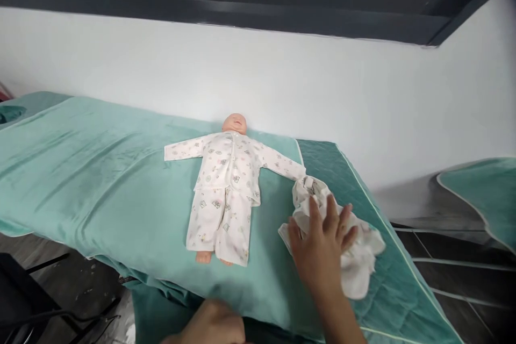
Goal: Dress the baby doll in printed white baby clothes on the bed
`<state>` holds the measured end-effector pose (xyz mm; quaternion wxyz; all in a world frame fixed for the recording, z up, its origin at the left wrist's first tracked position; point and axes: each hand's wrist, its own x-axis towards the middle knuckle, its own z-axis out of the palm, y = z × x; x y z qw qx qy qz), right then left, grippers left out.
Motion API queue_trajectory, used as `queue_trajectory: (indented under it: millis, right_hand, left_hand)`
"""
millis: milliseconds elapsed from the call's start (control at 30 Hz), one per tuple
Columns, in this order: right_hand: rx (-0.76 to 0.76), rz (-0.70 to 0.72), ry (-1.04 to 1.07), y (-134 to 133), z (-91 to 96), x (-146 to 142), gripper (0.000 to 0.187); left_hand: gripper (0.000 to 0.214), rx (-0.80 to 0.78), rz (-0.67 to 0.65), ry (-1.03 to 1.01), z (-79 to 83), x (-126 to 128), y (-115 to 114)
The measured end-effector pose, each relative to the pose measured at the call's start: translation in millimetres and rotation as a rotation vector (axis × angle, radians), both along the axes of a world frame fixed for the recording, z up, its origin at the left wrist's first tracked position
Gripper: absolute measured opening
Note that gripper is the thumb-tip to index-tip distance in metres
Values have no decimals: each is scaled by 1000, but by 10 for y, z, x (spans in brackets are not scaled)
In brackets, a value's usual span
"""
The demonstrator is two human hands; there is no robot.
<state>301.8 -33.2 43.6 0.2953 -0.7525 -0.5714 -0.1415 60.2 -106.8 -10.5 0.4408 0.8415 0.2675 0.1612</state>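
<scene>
A baby doll (234, 123) lies on its back on the green cover, dressed in a white printed long-sleeved top (229, 164) and matching printed trousers (221, 223). Its feet show below the trouser legs. My right hand (320, 242) is over a crumpled white printed garment (360, 258) to the right of the doll, fingers spread. Whether the palm presses on the cloth cannot be made out. The end of the doll's sleeve meets this garment. My left hand (215, 325) is curled closed at the bottom edge, slightly blurred; its inside is hidden.
A light green cover (121, 183) lies over a darker quilted sheet (387, 279) on the bed. Behind it rise a white wall (258, 75) and a dark window frame (282, 5). Metal rails (455, 266) and another green cloth (484, 188) are at right.
</scene>
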Motion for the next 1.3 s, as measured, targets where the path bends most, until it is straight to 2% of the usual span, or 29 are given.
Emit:
queue_trajectory:
  millis: [67, 100, 133, 167, 233, 300, 367, 400, 467, 533, 600, 1067, 1300]
  right_hand:
    - [57, 156, 68, 252, 148, -231, 54]
    - [65, 248, 134, 439, 218, -331, 53]
    - [79, 323, 218, 663, 282, -418, 53]
    - [73, 381, 320, 913, 337, -492, 54]
    - [35, 421, 515, 1442, 410, -597, 54]
    - [33, 427, 631, 1913, 416, -652, 51]
    - [0, 461, 703, 2234, 360, -662, 46]
    - [-17, 489, 727, 2328, 317, -653, 44]
    - [-40, 531, 784, 2400, 230, -619, 42]
    - [-44, 528, 849, 2381, 172, -585, 41]
    - [-46, 525, 850, 2342, 157, -570, 39]
    - [-27, 524, 765, 2331, 196, -596, 30]
    - [-101, 593, 603, 2332, 206, -578, 41]
  left_hand:
    - [47, 156, 232, -194, 474, -39, 366]
    - [46, 187, 319, -294, 728, -49, 599]
    - [45, 182, 332, -342, 967, -46, 865]
    - [47, 162, 406, -367, 1172, -28, 1162]
    - [48, 190, 604, -347, 1425, 57, 1814]
    - [34, 242, 715, -316, 1449, 187, 2465]
    - [20, 307, 742, -314, 1304, 323, 3007]
    - [22, 325, 733, -281, 1203, 380, 3210]
    - [26, 324, 713, -189, 1012, 459, 3466]
    - [29, 343, 706, -125, 889, 488, 3547]
    - [31, 355, 704, -106, 846, 481, 3531]
    - [33, 347, 720, -83, 836, 458, 3489]
    - [35, 338, 711, -99, 858, 455, 3478]
